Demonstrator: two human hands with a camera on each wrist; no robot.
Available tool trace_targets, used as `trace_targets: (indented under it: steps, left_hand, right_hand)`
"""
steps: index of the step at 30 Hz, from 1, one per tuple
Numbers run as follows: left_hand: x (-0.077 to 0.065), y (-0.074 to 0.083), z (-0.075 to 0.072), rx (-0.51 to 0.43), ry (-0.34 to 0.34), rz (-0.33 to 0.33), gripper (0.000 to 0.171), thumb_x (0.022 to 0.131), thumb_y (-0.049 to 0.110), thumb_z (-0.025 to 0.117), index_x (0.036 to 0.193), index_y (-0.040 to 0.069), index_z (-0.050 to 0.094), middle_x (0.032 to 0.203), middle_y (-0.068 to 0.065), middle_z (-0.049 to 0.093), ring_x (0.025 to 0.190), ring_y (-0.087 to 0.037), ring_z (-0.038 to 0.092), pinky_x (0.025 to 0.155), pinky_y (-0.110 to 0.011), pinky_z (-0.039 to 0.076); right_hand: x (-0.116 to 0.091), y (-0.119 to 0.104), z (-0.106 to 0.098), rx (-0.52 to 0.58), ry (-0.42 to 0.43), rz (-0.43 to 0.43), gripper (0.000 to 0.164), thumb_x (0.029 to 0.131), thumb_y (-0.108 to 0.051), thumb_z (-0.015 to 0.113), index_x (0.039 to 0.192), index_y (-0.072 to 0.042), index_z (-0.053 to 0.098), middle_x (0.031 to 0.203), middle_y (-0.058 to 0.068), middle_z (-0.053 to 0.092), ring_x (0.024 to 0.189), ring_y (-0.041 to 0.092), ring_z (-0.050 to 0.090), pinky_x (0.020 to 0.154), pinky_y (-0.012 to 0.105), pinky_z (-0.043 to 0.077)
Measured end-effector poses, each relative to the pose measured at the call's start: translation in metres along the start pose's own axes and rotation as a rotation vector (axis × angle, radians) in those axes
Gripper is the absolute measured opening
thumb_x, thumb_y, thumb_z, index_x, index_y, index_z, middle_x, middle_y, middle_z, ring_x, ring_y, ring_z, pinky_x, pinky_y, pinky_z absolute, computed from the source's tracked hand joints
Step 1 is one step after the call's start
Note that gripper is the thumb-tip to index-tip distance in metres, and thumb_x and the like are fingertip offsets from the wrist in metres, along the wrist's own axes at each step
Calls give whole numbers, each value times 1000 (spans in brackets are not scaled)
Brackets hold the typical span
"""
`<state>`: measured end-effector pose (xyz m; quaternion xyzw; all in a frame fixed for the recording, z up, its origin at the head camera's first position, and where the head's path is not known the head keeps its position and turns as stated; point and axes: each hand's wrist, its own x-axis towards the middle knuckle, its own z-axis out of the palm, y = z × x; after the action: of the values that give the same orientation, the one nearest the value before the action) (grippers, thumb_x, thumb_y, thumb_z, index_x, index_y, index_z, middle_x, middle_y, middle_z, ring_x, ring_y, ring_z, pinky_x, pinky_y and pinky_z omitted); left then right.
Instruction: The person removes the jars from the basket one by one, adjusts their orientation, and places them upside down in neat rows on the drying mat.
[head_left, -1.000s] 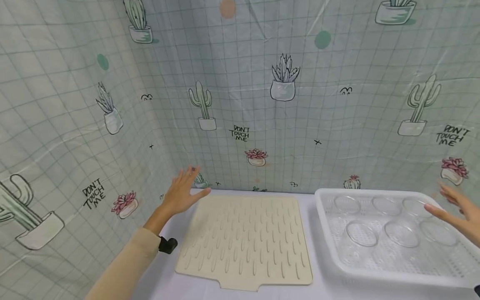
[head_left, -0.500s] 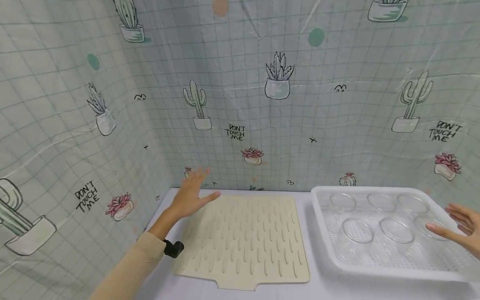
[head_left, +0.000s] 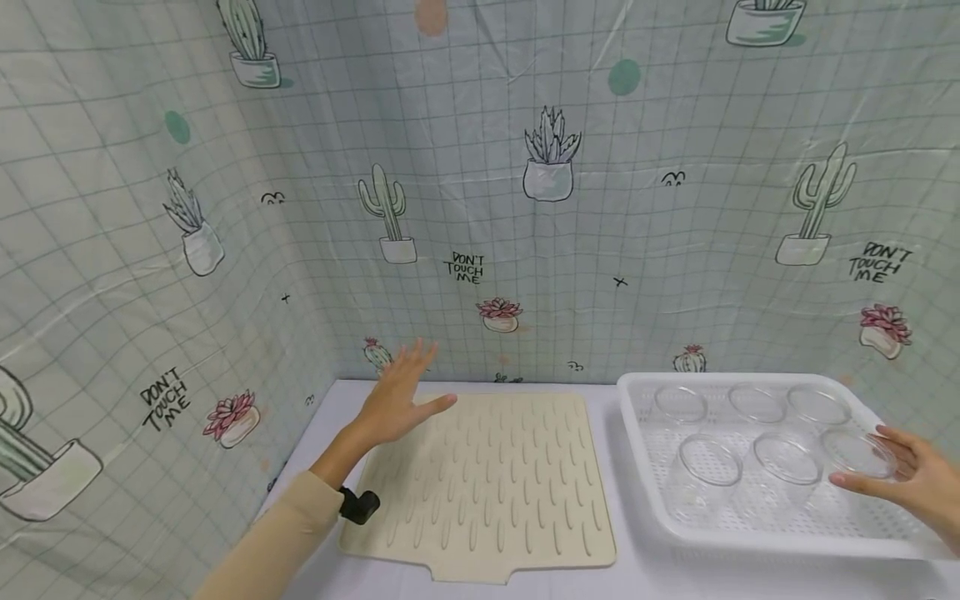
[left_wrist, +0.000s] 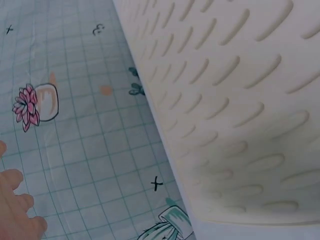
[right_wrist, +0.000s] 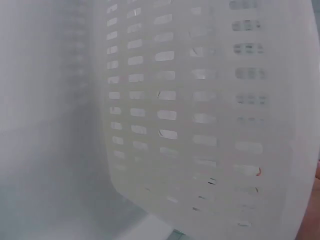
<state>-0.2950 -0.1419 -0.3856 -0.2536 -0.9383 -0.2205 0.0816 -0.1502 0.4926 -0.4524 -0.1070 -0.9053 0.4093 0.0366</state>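
My left hand (head_left: 396, 406) hovers with spread fingers over the back left part of a beige drying mat (head_left: 480, 483) with raised ridges. It holds nothing; in the left wrist view its fingertips (left_wrist: 20, 200) show at the left edge. At the right, my right hand (head_left: 911, 483) curves around a clear drinking glass (head_left: 855, 457), thumb at the near side and fingers at the far right side. This glass is the front right one in a white perforated basket (head_left: 637, 450). The right wrist view shows mainly the basket's slotted side wall (right_wrist: 200, 115).
More clear glasses stand upright in the basket in two rows, among them a front left glass (head_left: 708, 462) and a front middle glass (head_left: 787, 461). A white cloth (head_left: 622, 533) covers the table. A curtain (head_left: 465, 167) printed with cacti closes off the back and left.
My right hand has come down and inward from the right, to around the front right glass. My left hand has shifted slightly right over the mat. The view has turned a little right.
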Motion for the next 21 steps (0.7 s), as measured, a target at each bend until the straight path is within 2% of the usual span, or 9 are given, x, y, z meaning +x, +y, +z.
trace_targets:
  steps: [4,9,12,17,21]
  left_hand:
    - [-1,3,1,-2,-4,4,85,84,66,46,149,23,12,154,-7,5,139,-26,-4,107,-56,5]
    - [-1,5,3,-1,-12,6,85,84,66,45,149,22,12,153,-6,4,139,-24,-5,108,-54,5]
    - [0,5,4,-1,-9,12,85,84,66,45,149,22,13,153,-6,4,139,-26,-5,108,-54,5]
    - [1,6,6,-28,-16,18,84,84,67,44,149,25,13,153,0,2,139,-25,-5,109,-53,4]
    - [3,10,7,-61,-29,18,83,83,66,45,148,27,11,153,2,1,139,-23,-4,109,-52,3]
  right_hand:
    - [2,-5,-1,-27,-46,23,104,86,-36,64,138,12,-12,138,42,-3,121,62,4,87,69,24]
    - [3,-7,-2,-53,-112,21,102,87,-36,63,135,18,-9,135,46,6,115,64,16,84,69,31]
    - [4,-5,-1,-62,-141,25,100,87,-38,61,134,19,-6,134,46,9,113,64,19,83,69,31]
    - [7,-3,1,-101,-136,20,97,87,-40,61,135,20,2,134,44,14,113,61,23,79,67,35]
    - [7,-4,1,-75,-143,37,97,88,-40,59,136,19,-1,137,42,13,114,61,21,82,68,32]
